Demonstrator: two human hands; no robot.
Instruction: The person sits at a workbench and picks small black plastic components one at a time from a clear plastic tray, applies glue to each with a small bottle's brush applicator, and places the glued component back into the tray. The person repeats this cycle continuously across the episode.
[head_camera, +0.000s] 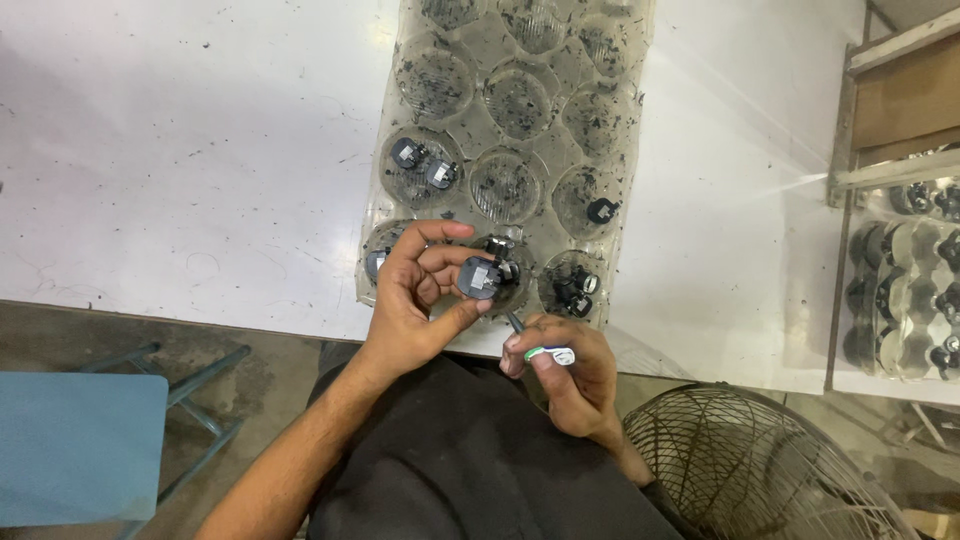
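Black round component (480, 277), small and rigid, probably light, sits pinched at its rim between the left hand's (415, 300) thumb and fingertips over the clear plastic blister tray (470, 128). At four o'clock, the right hand (570, 372) curls narrowly around a thin tool (517, 324). Gripping the rim seems safest.

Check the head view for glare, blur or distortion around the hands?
Head view: strong glare washes out the white table at upper right, with a bright streak toward the shelf. The left hand, holding a small dark round part, and the right hand, holding a thin tool, are evenly lit and fairly sharp. Wide-angle bending shows at the edges. The clear tray looks grimy, not blurred.
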